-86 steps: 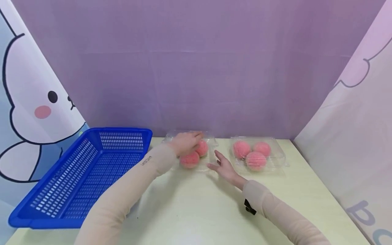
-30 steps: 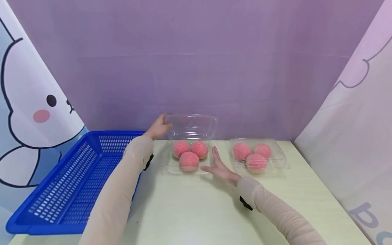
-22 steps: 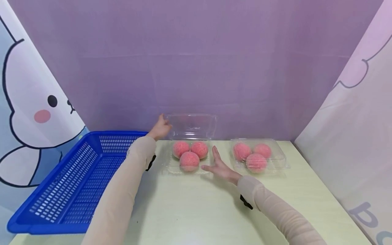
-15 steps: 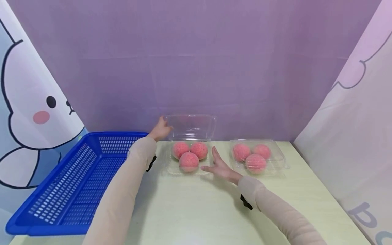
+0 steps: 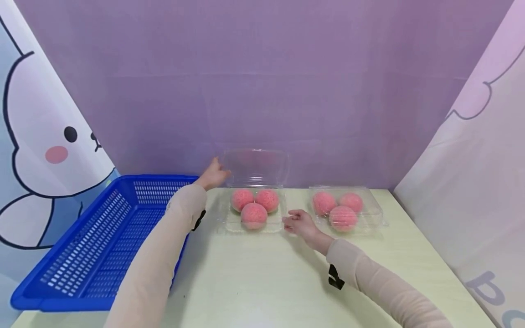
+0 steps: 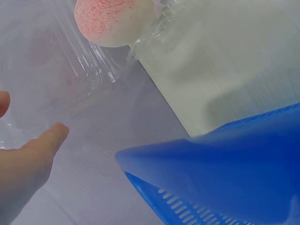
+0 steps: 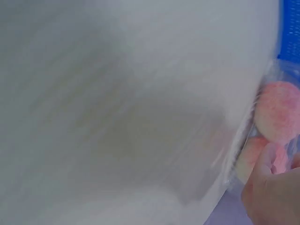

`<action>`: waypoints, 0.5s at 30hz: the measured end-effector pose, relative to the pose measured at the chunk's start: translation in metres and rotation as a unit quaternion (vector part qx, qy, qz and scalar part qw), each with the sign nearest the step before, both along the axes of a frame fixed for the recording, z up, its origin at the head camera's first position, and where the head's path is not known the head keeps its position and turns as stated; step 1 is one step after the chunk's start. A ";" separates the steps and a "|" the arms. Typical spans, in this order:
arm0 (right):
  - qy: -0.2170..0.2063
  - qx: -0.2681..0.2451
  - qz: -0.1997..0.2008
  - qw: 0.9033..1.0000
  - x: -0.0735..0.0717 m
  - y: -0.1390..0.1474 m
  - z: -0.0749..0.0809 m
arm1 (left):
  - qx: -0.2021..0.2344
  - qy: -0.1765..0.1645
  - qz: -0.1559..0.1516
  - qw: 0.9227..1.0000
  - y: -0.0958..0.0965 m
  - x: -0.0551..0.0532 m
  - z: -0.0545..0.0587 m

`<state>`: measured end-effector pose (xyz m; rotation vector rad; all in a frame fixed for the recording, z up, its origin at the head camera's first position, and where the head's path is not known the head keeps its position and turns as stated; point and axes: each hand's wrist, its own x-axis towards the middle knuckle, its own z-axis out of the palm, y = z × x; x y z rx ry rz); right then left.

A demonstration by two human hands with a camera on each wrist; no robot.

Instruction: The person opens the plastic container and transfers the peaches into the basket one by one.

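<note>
A clear plastic clamshell box (image 5: 272, 224) stands on the table with its lid (image 5: 256, 166) raised against the purple backdrop. Three pink, peach-like balls (image 5: 254, 216) sit in its base; the left wrist view catches one ball (image 6: 110, 21), pink fading to cream. My left hand (image 5: 213, 174) is beside the lid's left edge, its thumb and a finger spread apart in the left wrist view. At the base's right edge is my right hand (image 5: 305, 228), fingers loosely bent. In the right wrist view this hand (image 7: 276, 192) overlaps a ball; contact with the rim is unclear.
A second clear box (image 5: 371, 214), lid down over three similar balls (image 5: 343, 218), stands to the right. On the left is a large blue perforated basket (image 5: 78, 301), partly behind my left sleeve. The purple backdrop (image 5: 262, 91) rises at the table's (image 5: 254, 278) back edge.
The lid swings up and back from lying low over the balls and now leans slightly further back. My left hand shifts left from above the balls. My right hand draws rightward, its fingers bending.
</note>
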<state>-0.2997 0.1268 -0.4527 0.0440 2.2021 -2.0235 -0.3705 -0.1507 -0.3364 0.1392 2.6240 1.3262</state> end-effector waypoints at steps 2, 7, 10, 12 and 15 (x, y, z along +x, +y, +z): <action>-0.017 -0.033 -0.004 0.999 0.001 -0.001 0.000 | -0.002 -0.001 0.002 1.000 -0.001 0.001 -0.001; -0.052 -0.093 -0.006 0.994 0.002 0.001 0.001 | -0.007 0.000 -0.010 1.000 0.000 0.001 -0.004; -0.080 -0.134 -0.018 0.988 0.002 0.003 0.002 | -0.011 0.006 -0.023 1.000 0.002 0.002 -0.005; -0.094 -0.151 -0.025 0.984 0.002 0.003 0.002 | -0.012 0.014 -0.033 0.999 0.005 0.003 -0.006; -0.095 -0.158 -0.026 0.982 0.002 0.004 0.001 | -0.021 0.025 -0.045 0.998 0.010 0.006 -0.009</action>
